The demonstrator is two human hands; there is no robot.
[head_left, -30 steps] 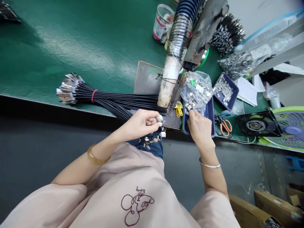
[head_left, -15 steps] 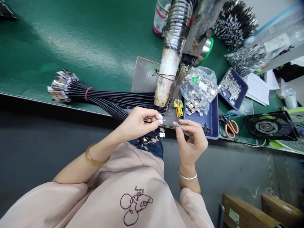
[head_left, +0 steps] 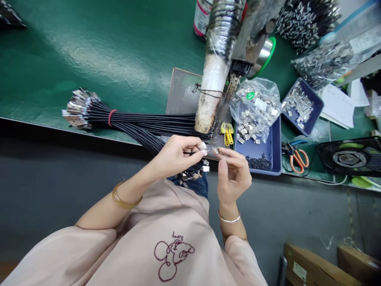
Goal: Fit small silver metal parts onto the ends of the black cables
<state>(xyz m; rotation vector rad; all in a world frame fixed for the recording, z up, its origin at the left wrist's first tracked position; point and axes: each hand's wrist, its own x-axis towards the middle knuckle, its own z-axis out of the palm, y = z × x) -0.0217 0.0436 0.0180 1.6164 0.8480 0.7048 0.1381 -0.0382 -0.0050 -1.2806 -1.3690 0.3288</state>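
My left hand (head_left: 181,155) pinches the end of a black cable, with thin bare wire tips poking out past the thumb and a white cover on a fingertip. Close to its right, my right hand (head_left: 233,171) holds a small metal connector shell (head_left: 216,151) between its fingers. The shell faces the wire tips with a narrow gap between. A bundle of black cables (head_left: 143,121), tied by a red band (head_left: 110,118), lies behind my left hand, its metal-ended plugs (head_left: 79,109) to the left. More metal plugs (head_left: 193,173) hang below the table edge.
A wrapped duct (head_left: 210,95) and a metal arm (head_left: 247,43) come down over a grey board (head_left: 183,93). At right are a blue tray (head_left: 275,155) with bagged metal shells (head_left: 256,107), a smaller tray (head_left: 315,115), orange-handled pliers (head_left: 299,159), a black fan (head_left: 348,157) and a yellow clip (head_left: 228,135).
My right hand has moved left, bringing the metal connector shell nearer the wire tips. My left hand keeps its pinch on the cable. The whole view has shifted slightly.
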